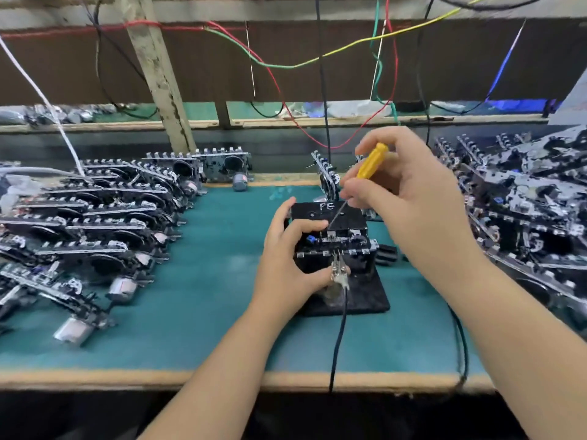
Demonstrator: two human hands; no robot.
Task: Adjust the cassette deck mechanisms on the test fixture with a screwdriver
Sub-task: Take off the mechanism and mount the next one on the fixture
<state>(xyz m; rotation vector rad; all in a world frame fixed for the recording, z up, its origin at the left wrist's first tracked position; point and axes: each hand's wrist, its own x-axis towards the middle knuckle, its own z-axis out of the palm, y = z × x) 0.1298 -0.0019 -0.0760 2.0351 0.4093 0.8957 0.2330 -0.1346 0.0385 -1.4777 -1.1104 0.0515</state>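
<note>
Fixture point(344, 290) set mid-mat point(206, 281), base well back from the near table edge point(95, 377). Deck point(336, 246) mounted on fixture, under black block marked "FE". Left hand point(286, 262) curled round deck's left side, thumb on top. Right hand point(409, 192) pinching yellow screwdriver point(370, 163), tip down at deck's top edge (exact contact point hidden). Clip point(339, 271) with cable clamped at front. Decks in rows point(95, 223) left, heaped pile point(524, 211) right; open mat between rows and fixture.

The black test fixture point(330, 217) bears the handwritten white letters "FE" on top.
</note>
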